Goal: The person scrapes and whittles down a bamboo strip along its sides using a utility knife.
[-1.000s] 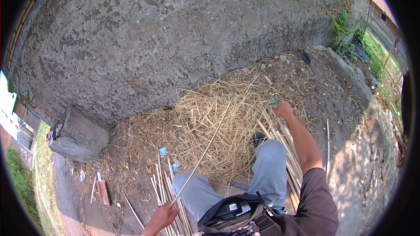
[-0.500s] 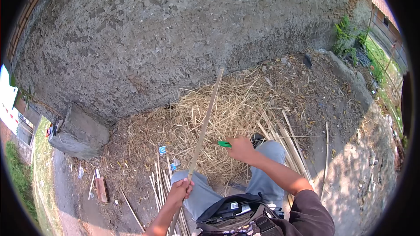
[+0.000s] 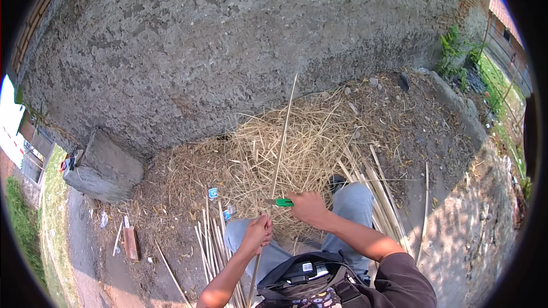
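My left hand (image 3: 258,232) is closed around a long, thin bamboo strip (image 3: 283,138), which rises from between my knees toward the wall. In my right hand (image 3: 308,207) is a green-handled knife (image 3: 283,202), its short blade pointing left. The blade lies at the strip, just above my left hand; whether it touches cannot be made out. Under the strip spreads a heap of pale shavings (image 3: 308,148).
Bamboo strips lie in bundles at the left (image 3: 211,246) and right (image 3: 383,199) of my legs. A rough wall (image 3: 228,40) stands ahead, with a concrete block (image 3: 108,165) at its left. A reddish wood piece (image 3: 131,243) lies at the lower left.
The right hand has come from the far right of the heap with the knife to the strip. The left hand has moved up and right, and the strip stands more upright.
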The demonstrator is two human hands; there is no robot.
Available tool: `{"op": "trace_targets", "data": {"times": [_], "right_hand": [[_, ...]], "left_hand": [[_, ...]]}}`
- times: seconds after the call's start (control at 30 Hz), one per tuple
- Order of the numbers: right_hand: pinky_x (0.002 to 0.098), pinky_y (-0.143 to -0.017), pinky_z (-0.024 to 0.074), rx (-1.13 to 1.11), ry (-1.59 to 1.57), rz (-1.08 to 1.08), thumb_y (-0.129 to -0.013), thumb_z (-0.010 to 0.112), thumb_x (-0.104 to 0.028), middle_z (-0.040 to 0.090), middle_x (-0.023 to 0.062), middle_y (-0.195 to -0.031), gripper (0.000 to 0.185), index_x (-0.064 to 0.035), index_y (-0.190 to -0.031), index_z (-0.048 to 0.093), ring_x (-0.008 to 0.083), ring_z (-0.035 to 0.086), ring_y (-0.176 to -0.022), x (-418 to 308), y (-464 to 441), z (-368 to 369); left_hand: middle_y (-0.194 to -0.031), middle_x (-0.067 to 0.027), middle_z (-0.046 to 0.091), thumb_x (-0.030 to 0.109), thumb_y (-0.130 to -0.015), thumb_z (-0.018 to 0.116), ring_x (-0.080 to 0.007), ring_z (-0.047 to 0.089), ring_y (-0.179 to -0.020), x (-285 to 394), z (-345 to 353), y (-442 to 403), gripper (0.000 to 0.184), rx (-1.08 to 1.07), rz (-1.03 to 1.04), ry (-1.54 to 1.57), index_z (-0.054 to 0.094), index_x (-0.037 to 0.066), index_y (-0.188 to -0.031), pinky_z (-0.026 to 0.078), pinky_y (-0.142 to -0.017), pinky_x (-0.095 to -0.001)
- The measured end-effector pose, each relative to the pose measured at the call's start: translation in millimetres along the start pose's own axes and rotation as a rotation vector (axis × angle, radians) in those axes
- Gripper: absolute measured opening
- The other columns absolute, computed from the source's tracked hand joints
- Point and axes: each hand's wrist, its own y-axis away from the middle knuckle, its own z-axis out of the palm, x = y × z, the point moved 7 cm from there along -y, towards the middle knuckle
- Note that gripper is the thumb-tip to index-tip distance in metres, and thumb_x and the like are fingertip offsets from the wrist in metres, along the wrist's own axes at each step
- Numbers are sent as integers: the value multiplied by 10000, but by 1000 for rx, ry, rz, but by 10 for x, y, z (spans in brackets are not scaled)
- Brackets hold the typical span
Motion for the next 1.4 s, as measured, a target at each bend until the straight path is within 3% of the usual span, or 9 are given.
{"op": "trace_targets", "data": {"times": [0.53, 0.7, 0.77, 0.9, 0.97, 1.17, 1.23, 1.33, 1.4], "right_hand": [[465, -579, 554, 59, 210, 186, -846, 567, -132, 686, 176, -719, 166, -48, -743, 668, 349, 705, -677, 801, -396, -115], [467, -626, 571, 173, 273, 421, -842, 586, -120, 695, 184, -757, 160, -37, -803, 717, 364, 710, -718, 1519, -660, -365], [465, -635, 575, 170, 296, 457, -844, 588, -115, 699, 182, -772, 160, -34, -812, 722, 362, 713, -730, 1793, -672, -466], [452, -644, 582, 193, 349, 506, -845, 600, -109, 714, 171, -817, 150, -45, -830, 735, 348, 722, -758, 2219, -711, -596], [450, -646, 583, 148, 352, 526, -844, 603, -109, 718, 168, -829, 148, -50, -836, 739, 342, 725, -769, 2276, -755, -560], [456, -643, 575, 161, 385, 473, -815, 622, -90, 709, 195, -791, 123, -25, -801, 726, 355, 716, -739, 2198, -827, -461], [463, -647, 571, 167, 375, 420, -808, 629, -94, 703, 210, -787, 109, -28, -796, 714, 358, 710, -728, 2179, -850, -399], [484, -659, 560, 285, 265, 405, -808, 652, -133, 684, 222, -750, 113, -32, -779, 692, 397, 686, -710, 2150, -805, -416], [490, -671, 554, 328, 167, 408, -809, 663, -157, 675, 221, -736, 127, -34, -779, 682, 421, 672, -709, 2146, -793, -408]], "left_hand": [[-526, 50, 265, 376, -1064, 341, -75, 236, -390, -179, 118, 243, 419, -59, 49, -228, 355, 128, -727, 171, -353, -265], [-538, 63, 247, 394, -1065, 335, -65, 238, -418, -390, -161, 670, 453, -56, -2, -283, 316, 136, -693, 182, -375, -268], [-498, -34, 375, 333, -1045, 421, -191, 385, -390, -671, -462, 778, 413, -118, -43, -252, 458, 63, -735, 303, -406, -335], [-581, -58, 474, 320, -1047, 432, -194, 479, -497, -1310, -1105, 721, 390, -124, 40, -398, 521, 38, -793, 353, -464, -344], [-585, -114, 520, 309, -960, 469, -274, 524, -554, -933, -1047, 990, 374, 172, 433, -926, 548, 23, -730, 405, -533, -434], [-592, -52, 446, 317, -973, 380, -189, 445, -569, -736, -775, 1274, 417, 184, 185, -879, 502, 21, -706, 362, -547, -388], [-615, -86, 503, 316, -982, 372, -240, 488, -587, -1276, -1248, 1076, 427, 311, 283, -970, 529, 18, -719, 377, -575, -422], [-788, -278, 602, 297, -1000, 411, -421, 596, -749, -999, -845, 1294, 359, 368, 465, -1186, 593, 20, -861, 427, -687, -530], [-772, -278, 603, 285, -1004, 414, -424, 610, -743, -1269, -1007, 1184, 337, 398, 583, -1319, 588, 19, -893, 443, -680, -532]]}}
